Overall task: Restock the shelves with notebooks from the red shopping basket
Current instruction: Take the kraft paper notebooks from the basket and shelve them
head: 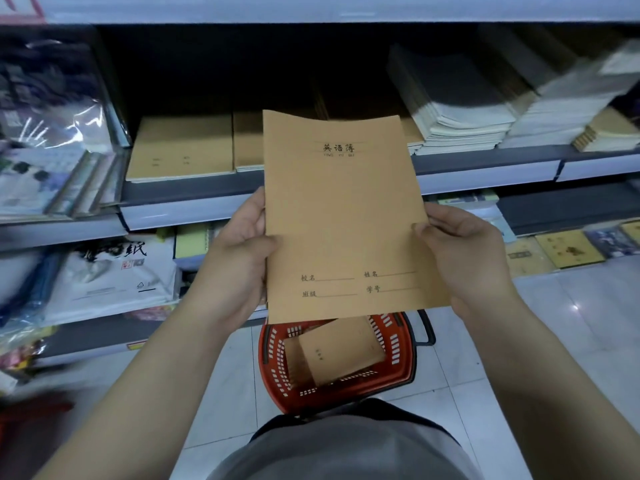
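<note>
Head view. A thin, flat, tan kraft-paper notebook (343,216) with black printed characters on its cover is held upright in front of the grey metal shelf (485,164), cover facing the camera. The left hand (242,251) grips the notebook's left edge, thumb curled over the cover and fingers behind it; the right hand (460,244) pinches the right edge, thumb tip on the cover and fingers behind (the notebook's top edge bows slightly). Directly below the notebook, on the pale tiled floor (554,341), stands the red plastic shopping basket (273,368) with slotted walls and a black handle; inside it lies a stack of further tan notebooks (341,351). Behind the notebook, on the shelf, sit low piles of matching tan notebooks (180,147), to its upper left. To the notebook's upper right, leaning stacks of dark-covered, white-paged exercise books (457,109) rest on the same shelf. Left of the notebook lie plastic-wrapped stationery packs (52,133), and to its lower left a white bag printed with black brush characters (114,271).
</note>
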Tool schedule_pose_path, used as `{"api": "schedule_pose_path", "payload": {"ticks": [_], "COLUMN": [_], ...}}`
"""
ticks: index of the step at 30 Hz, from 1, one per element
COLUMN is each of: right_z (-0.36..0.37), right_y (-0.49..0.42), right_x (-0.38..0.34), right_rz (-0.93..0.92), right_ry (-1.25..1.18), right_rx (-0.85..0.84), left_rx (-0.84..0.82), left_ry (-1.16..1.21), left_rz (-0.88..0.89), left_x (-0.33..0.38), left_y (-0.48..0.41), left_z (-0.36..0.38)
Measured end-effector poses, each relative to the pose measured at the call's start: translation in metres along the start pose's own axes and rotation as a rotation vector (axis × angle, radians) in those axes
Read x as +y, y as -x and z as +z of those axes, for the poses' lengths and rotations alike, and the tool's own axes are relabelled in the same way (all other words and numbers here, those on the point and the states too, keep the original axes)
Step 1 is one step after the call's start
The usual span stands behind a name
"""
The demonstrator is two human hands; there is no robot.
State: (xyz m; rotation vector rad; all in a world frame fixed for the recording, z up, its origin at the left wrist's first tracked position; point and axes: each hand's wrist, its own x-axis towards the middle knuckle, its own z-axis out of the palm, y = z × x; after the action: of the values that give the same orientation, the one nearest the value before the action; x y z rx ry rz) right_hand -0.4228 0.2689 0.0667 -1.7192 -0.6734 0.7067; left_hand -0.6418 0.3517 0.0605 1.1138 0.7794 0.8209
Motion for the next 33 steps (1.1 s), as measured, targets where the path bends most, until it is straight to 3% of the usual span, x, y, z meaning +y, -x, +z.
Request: {"api": "schedule_pose_path", "payload": {"ticks": [16,33], "right_z": [0.003,0.000], "right_y": [-0.081,-0.170], "right_x": [0.008,0.022], "right_rz": [0.106,0.135], "right_ry": [-0.002,0.013], "right_rx": [0.097,0.092], "left_rx": [0.056,0.270], "left_ry": [-0.088,-0.203], "left_rz": [-0.043,-0.142], "left_x": [-0.004,-0.026], "left_y": [-0.064,-0.129], "left_z": [0.022,0.056]}}
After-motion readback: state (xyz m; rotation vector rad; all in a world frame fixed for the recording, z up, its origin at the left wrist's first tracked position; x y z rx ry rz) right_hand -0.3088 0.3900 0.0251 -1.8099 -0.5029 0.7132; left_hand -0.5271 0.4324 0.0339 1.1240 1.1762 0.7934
